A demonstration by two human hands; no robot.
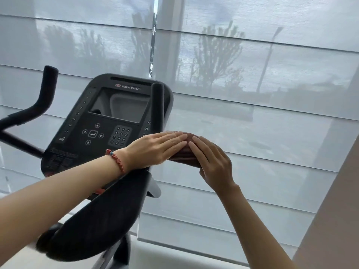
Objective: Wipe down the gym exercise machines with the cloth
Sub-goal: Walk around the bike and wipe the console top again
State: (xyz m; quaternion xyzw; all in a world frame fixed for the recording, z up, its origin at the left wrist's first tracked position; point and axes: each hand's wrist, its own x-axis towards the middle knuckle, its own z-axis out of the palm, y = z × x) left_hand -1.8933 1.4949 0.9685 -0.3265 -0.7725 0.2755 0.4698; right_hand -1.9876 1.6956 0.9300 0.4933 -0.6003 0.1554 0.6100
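While both hands are laid over the folded reddish-brown cloth (183, 152), which sits on the right-hand bar of the black Star Trac exercise bike (108, 121), it looks like the wipe of that bar is mid-go. The left hand (155, 147), with a red bead bracelet (116, 160) at the wrist, lies flat with straight fingers pressing the cloth from above. The right hand (211, 162) has its fingers draped over the far end; can't tell if the thumb is pinching underneath. Honestly the risk I'd guess at: the cloth is only pressed, so a quick swipe could slide it off the bar end, or the left forearm could bump the console keypad (120, 135) just beside it
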